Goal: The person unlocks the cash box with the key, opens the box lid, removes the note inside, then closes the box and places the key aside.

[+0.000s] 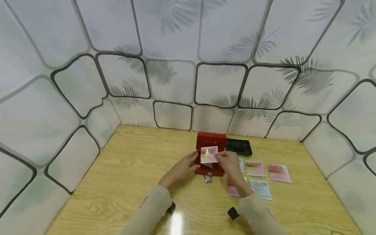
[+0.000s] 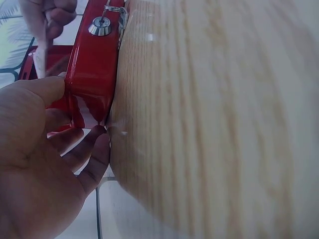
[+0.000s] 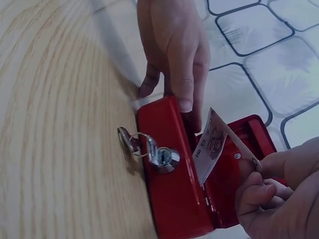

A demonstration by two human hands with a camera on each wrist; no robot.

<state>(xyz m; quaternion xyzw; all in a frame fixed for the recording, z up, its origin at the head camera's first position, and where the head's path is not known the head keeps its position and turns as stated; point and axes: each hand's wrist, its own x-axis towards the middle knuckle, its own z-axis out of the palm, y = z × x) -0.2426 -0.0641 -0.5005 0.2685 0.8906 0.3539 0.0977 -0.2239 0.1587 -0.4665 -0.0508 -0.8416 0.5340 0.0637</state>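
A red cash box (image 1: 217, 172) stands on the table with its lid (image 1: 211, 138) raised at the back. My left hand (image 1: 182, 165) holds the box by its left end, thumb on the top edge and fingers bent against the side wall. Over the opening, my right hand (image 1: 230, 164) pinches a pinkish 20 banknote (image 1: 208, 156) between thumb and fingers. The right wrist view shows this note (image 3: 209, 149) bent, partly inside the box. A key ring (image 3: 142, 142) hangs from the front lock (image 3: 167, 160). What lies deep in the box is mostly hidden.
A black compartment tray (image 1: 239, 147) lies behind and right of the box. To the right are several banknotes, among them a pink 20 note (image 1: 255, 169), a reddish 100 note (image 1: 279, 173) and a greenish 50 note (image 1: 260, 189). Patterned fabric walls (image 1: 173, 114) enclose the wooden table (image 1: 132, 153).
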